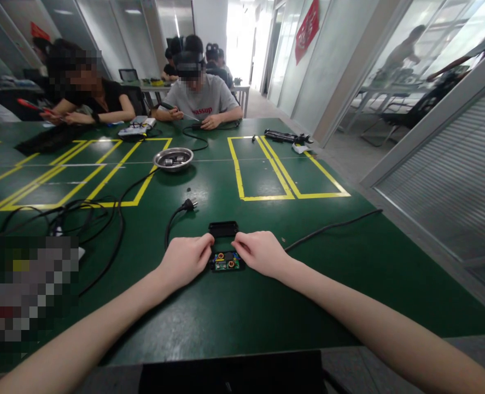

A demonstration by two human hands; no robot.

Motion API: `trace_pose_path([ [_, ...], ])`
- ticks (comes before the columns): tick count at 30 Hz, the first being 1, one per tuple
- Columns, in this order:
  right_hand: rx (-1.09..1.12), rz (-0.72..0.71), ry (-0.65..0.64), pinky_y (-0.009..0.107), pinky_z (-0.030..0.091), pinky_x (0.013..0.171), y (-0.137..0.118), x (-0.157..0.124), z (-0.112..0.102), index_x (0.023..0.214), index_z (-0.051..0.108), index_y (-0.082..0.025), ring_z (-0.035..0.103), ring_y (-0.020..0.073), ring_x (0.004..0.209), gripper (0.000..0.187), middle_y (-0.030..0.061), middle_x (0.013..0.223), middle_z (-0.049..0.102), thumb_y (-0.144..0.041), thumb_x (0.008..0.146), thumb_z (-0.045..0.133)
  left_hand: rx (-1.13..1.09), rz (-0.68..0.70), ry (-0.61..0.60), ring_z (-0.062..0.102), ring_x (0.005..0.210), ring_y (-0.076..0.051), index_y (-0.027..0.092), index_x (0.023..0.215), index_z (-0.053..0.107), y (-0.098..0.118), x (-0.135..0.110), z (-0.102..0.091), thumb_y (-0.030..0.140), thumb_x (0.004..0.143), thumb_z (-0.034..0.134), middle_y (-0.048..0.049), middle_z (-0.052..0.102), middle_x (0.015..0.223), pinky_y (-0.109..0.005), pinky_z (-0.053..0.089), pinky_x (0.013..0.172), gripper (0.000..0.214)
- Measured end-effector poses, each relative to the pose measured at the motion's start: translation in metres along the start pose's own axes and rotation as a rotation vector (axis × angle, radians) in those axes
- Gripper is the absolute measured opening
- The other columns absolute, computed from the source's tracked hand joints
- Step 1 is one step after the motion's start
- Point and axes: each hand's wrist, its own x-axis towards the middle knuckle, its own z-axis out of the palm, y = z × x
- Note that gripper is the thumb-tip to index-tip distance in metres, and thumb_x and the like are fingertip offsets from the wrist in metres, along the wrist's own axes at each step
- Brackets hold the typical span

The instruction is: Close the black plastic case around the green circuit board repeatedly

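A small black case with an exposed circuit board lies on the green table just in front of me. My left hand grips its left end with curled fingers. Closed in the same way, my right hand holds the right end. Just beyond the board lies a black cover, flat and apart from both hands. A black cable with a plug runs from the left side of the case. Another black cable leads off to the right.
A metal bowl with small parts stands farther back. Tangled black cables lie at the left. Yellow tape boxes mark the tabletop. Two people sit working at the far side, one of them a person in a grey shirt. A black tool lies far right.
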Motion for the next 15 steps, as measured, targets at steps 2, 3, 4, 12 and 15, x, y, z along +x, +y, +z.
trace_pose_path([
  [2,-0.033,0.012,-0.016,0.029,0.027,0.062,-0.003,0.000,-0.002,0.091,0.070,-0.020,0.070,0.0204,0.071,0.031,0.0066,0.078,0.076,-0.033,0.107,0.047,0.010,-0.009,0.016,0.070,0.061,-0.018,0.022,0.098,0.070,0.004,-0.001,0.004,0.022,0.097,0.050,-0.0022,0.077,0.073,-0.025,0.038,0.056,0.020],
  [3,-0.044,0.012,-0.016,0.030,0.027,0.061,-0.004,0.001,-0.002,0.091,0.070,-0.020,0.069,0.0205,0.071,0.031,0.0067,0.078,0.076,-0.034,0.107,0.047,0.004,-0.011,0.029,0.069,0.060,-0.018,0.022,0.098,0.070,0.004,-0.001,0.005,0.022,0.097,0.051,-0.0016,0.077,0.072,-0.025,0.038,0.056,0.020],
  [4,-0.052,0.012,-0.010,0.030,0.026,0.061,-0.004,0.001,-0.002,0.091,0.070,-0.020,0.069,0.0206,0.071,0.031,0.0069,0.078,0.076,-0.034,0.107,0.048,-0.002,-0.012,0.045,0.068,0.058,-0.017,0.022,0.097,0.070,0.005,-0.001,0.007,0.023,0.097,0.051,-0.0010,0.076,0.070,-0.024,0.037,0.055,0.019],
  [12,0.157,-0.084,0.302,0.029,0.044,0.071,0.027,0.011,0.011,0.123,0.067,-0.019,0.066,0.0188,0.078,0.027,0.0058,0.094,0.071,-0.028,0.101,0.054,-0.070,-0.080,0.090,0.062,0.053,-0.016,0.021,0.120,0.065,-0.010,0.009,0.001,0.032,0.104,0.046,0.0024,0.067,0.062,-0.023,0.037,0.054,0.028],
  [15,0.215,-0.200,0.303,0.032,0.050,0.081,0.038,0.016,0.016,0.127,0.069,-0.020,0.065,0.0201,0.090,0.030,0.0077,0.103,0.067,-0.026,0.103,0.052,-0.217,0.131,-0.016,0.069,0.070,-0.016,0.022,0.125,0.067,-0.019,0.009,-0.008,0.041,0.104,0.050,-0.0029,0.074,0.087,-0.025,0.048,0.067,0.033],
])
